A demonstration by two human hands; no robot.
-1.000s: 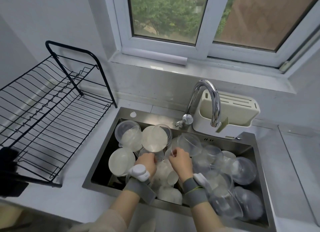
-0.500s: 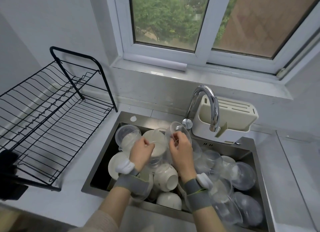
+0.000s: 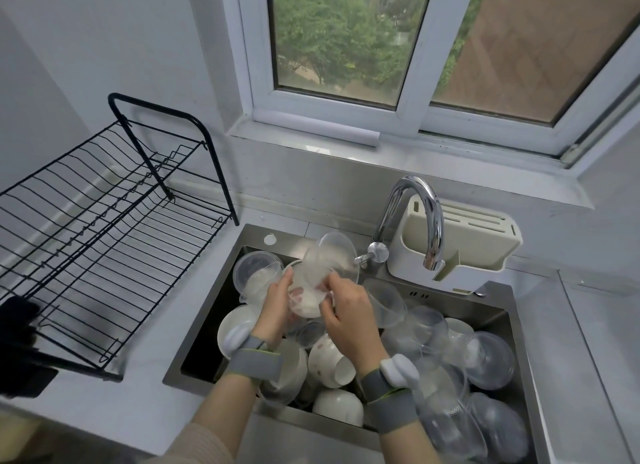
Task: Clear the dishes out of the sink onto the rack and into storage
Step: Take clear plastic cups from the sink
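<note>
The steel sink [image 3: 211,287] is piled with white bowls [image 3: 330,359] and several clear plastic containers [image 3: 485,359]. Above its back left part both hands hold a clear plastic container [image 3: 325,263], blurred by motion and tilted. My left hand [image 3: 277,308] grips its left side near the base. My right hand [image 3: 349,311] pinches its lower right edge. A black wire dish rack [image 3: 104,228] stands empty on the counter to the left of the sink.
A chrome faucet [image 3: 420,214] arches over the sink's back edge, close to the right of the held container. A cream utensil holder [image 3: 464,242] sits behind it. The window sill runs above. A dark object [image 3: 17,325] lies at the rack's near left corner.
Both hands rose out of the dish pile with the clear container, lifting it up and toward the back of the sink near the faucet base.
</note>
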